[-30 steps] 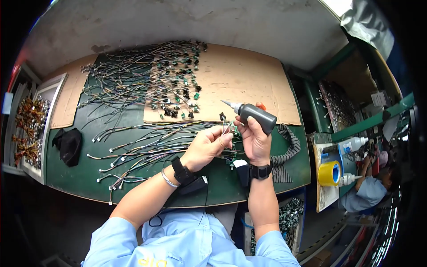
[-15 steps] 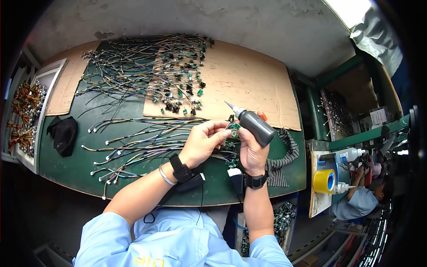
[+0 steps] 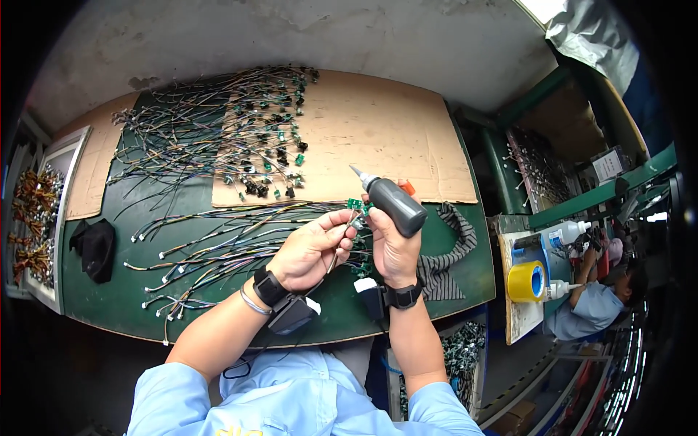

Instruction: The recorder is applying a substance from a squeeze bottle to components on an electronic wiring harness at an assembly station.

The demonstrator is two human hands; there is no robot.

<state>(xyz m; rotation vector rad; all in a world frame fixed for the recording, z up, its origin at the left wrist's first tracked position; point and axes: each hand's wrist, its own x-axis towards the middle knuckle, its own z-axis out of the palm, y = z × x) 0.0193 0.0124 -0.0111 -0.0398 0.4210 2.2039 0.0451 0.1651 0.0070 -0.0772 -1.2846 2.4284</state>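
A dark grey squeeze bottle (image 3: pixel 396 205) with a pointed nozzle lies tilted in my right hand (image 3: pixel 395 251), its tip aimed up and to the left over the cardboard. My left hand (image 3: pixel 309 254) pinches a thin wire cable (image 3: pixel 333 260) near its end, and the cable trails down past the fingers. Small green circuit boards (image 3: pixel 355 204) show at the fingertips of both hands; which one belongs to the held cable I cannot tell. More wire cables (image 3: pixel 211 254) with white end plugs lie in a row left of my hands.
Behind them, a heap of cables (image 3: pixel 182 131) with green and black ends overlaps the cardboard sheet (image 3: pixel 378 131). A black cloth (image 3: pixel 94 247) lies at left, a striped cloth (image 3: pixel 454 254) at right. Yellow tape (image 3: pixel 525 282) and bottles stand on a side shelf. A co-worker (image 3: pixel 592 309) is at far right.
The whole view has shifted slightly. My left hand has turned and its fingers sit a little lower, with the cable now visible running below them. The bottle stays in my right hand.
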